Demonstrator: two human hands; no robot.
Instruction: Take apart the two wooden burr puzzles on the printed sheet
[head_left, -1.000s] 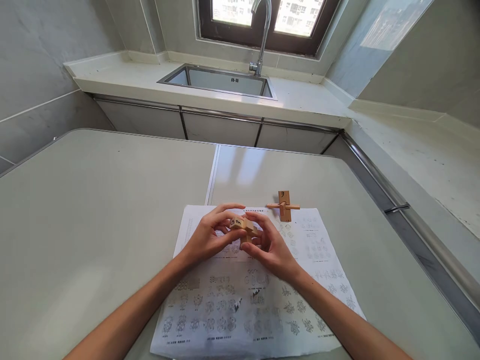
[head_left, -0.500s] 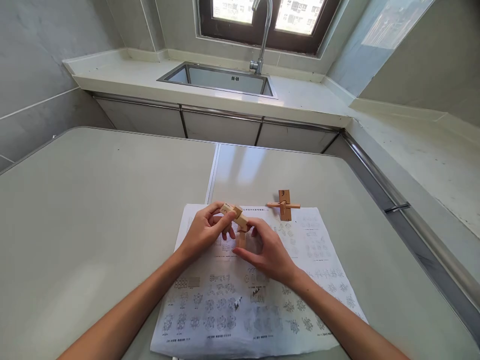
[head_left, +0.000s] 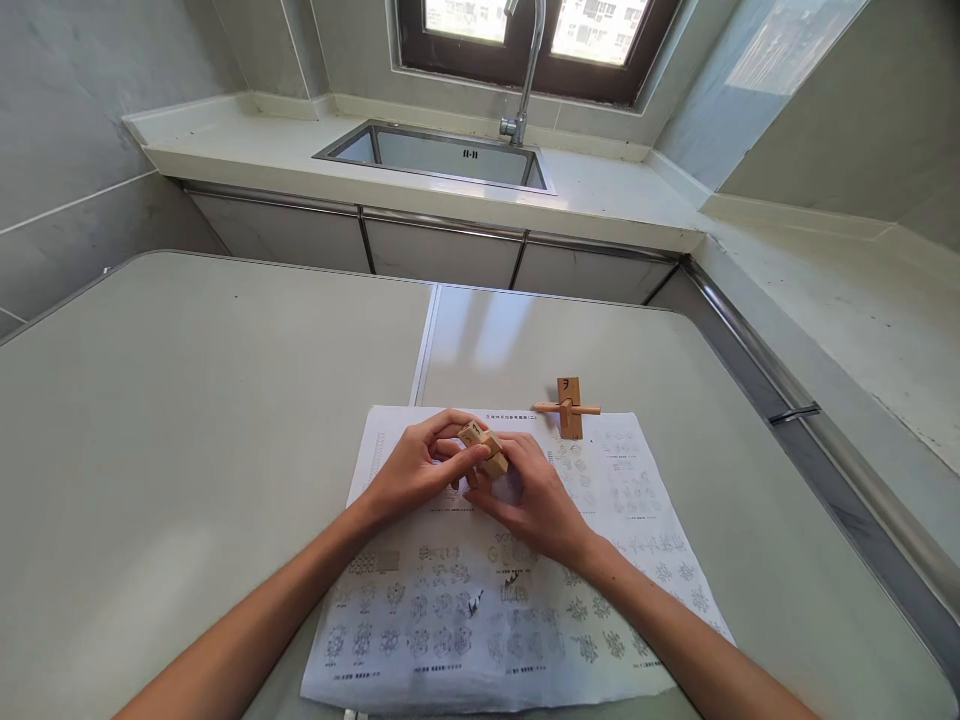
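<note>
Both hands meet over a printed sheet of diagrams point(head_left: 525, 610) lying on the table. My left hand point(head_left: 416, 470) pinches a small wooden puzzle block point(head_left: 484, 448) with a dark mark on its top, thumb and fingers closed on it. My right hand point(head_left: 536, 500) closes round the same block cluster from the right and below, so its lower pieces are hidden. A second wooden puzzle piece point(head_left: 570, 407), a flat block crossed by a thin dowel, lies at the sheet's far right corner, apart from both hands.
The grey table point(head_left: 187, 420) has a seam down its middle. Beyond it runs a white counter with a steel sink point(head_left: 439, 155) and tap point(head_left: 523, 60) under a window. A metal rail point(head_left: 787, 410) borders the table's right side.
The hands lifted the block and parted slightly half a second ago, then came back together lower, just above the sheet. The other wooden piece has not moved.
</note>
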